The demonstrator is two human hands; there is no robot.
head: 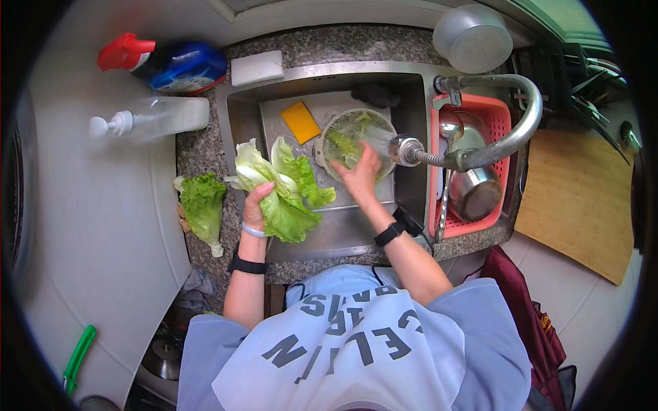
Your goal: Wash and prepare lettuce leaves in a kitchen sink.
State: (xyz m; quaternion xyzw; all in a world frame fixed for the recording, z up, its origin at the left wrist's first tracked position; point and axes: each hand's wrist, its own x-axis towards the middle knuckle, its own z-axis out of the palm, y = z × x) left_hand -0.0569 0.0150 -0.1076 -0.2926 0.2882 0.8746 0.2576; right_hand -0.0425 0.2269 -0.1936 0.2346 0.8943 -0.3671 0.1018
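My left hand (258, 202) holds several green lettuce leaves (285, 190) over the left side of the stainless steel sink (329, 234). In the sink, a round bowl (329, 163) contains water and lettuce pieces (343, 146). Water sprays into it from the faucet head (406, 150). My right hand (361, 172) reaches over the bowl with its fingers spread, the fingertips at the water; no held item shows there. A yellow sponge (300, 122) lies beside the bowl. More lettuce (202, 208) rests on the granite counter left of the sink.
A red plastic basket (506, 120) with metal pots and a ladle stands right of the sink, under the curved faucet pipe (532, 118). Behind are a white block (257, 68) and a translucent bowl (473, 38). Bottles (187, 67) stand at left; a wooden board (576, 200) is at right.
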